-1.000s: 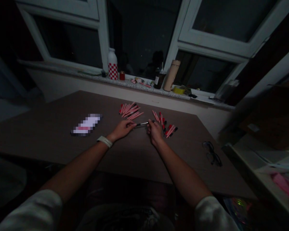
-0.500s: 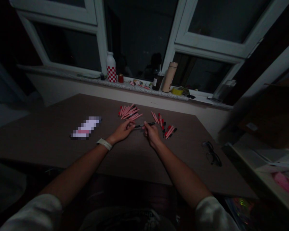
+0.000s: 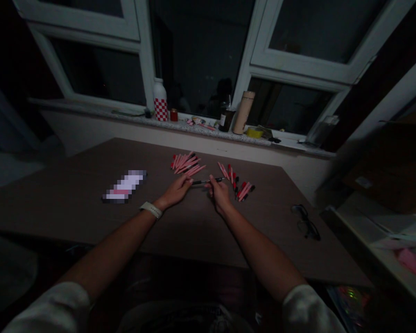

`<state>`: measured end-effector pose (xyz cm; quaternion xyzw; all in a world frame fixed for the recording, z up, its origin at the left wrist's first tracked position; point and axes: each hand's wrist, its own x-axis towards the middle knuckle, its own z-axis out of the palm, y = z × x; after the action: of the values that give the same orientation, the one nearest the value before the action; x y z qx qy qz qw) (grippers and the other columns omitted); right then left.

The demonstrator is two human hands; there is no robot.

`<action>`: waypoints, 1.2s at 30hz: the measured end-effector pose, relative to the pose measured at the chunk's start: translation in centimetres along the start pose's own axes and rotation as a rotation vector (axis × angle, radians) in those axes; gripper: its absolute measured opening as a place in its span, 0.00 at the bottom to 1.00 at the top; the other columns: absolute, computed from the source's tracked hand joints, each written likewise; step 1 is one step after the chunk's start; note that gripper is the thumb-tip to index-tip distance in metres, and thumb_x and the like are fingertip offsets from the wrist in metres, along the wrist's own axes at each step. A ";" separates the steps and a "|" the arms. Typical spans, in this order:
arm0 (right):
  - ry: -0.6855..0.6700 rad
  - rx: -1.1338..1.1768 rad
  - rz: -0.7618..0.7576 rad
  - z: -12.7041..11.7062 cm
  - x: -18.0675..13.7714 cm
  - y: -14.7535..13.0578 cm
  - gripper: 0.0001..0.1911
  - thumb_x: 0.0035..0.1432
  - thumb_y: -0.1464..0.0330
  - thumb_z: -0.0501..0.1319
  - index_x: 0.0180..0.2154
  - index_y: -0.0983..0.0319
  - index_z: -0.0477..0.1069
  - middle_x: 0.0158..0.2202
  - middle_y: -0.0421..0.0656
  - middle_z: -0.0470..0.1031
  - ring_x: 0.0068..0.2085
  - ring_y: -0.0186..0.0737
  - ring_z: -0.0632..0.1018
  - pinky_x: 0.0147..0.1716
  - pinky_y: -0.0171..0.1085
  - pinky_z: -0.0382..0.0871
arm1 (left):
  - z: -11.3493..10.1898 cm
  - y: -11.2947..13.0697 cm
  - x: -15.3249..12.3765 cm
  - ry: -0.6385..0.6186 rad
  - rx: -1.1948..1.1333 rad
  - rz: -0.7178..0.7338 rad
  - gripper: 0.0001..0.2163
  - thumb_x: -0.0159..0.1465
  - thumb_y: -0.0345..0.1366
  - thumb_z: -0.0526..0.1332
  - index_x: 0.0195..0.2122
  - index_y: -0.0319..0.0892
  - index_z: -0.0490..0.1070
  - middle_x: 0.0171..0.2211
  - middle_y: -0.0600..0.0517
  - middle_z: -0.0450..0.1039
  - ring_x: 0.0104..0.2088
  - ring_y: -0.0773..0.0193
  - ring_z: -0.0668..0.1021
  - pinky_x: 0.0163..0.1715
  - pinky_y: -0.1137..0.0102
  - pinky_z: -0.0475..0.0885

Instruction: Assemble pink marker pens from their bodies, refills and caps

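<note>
Left pens [image 3: 186, 163] and right pens [image 3: 243, 189] obstruct the far side of the tabletop [image 3: 194, 226], with a gap between them. Passage is wide from the right pens to the glasses [image 3: 308, 225]; a pixelated flat object [image 3: 125, 187] blocks the left.

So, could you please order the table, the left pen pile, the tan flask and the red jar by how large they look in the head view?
1. Table
2. Left pen pile and tan flask: too close to rank; the pile looks wider, the flask taller.
3. Red jar

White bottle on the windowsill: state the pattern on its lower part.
The bottle carries a red-and-white check there, best seen in the head view.
</note>
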<state>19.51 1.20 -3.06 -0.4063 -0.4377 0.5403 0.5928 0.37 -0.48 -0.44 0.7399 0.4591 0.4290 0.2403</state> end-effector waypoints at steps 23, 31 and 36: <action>-0.007 -0.001 0.012 0.8 -1.1 -1.1 0.23 0.50 0.49 0.68 0.28 0.64 0.74 0.22 0.40 0.76 0.16 0.25 0.60 0.16 0.31 0.48 | -0.4 0.5 -0.1 0.009 0.153 -0.033 0.26 0.70 0.56 0.47 0.35 0.42 0.75 0.29 0.48 0.76 0.33 0.56 0.76 0.37 0.66 0.70; -0.088 0.029 -0.039 1.1 -1.2 -1.0 0.21 0.48 0.50 0.70 0.31 0.62 0.73 0.25 0.37 0.76 0.17 0.26 0.62 0.16 0.30 0.52 | -0.5 0.3 -0.2 0.055 0.112 -0.158 0.28 0.70 0.57 0.46 0.22 0.43 0.68 0.19 0.51 0.69 0.24 0.60 0.72 0.26 0.68 0.61; -0.024 0.042 -0.019 0.7 -0.7 -0.4 0.22 0.48 0.49 0.69 0.30 0.62 0.73 0.22 0.36 0.73 0.17 0.26 0.62 0.16 0.30 0.52 | -0.1 0.0 0.0 0.025 -0.024 -0.130 0.26 0.68 0.58 0.49 0.28 0.43 0.70 0.23 0.51 0.71 0.28 0.60 0.73 0.31 0.68 0.66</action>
<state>18.95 0.51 -2.49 -0.3829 -0.4370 0.5486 0.6011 0.29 -0.49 -0.42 0.7002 0.5041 0.4270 0.2706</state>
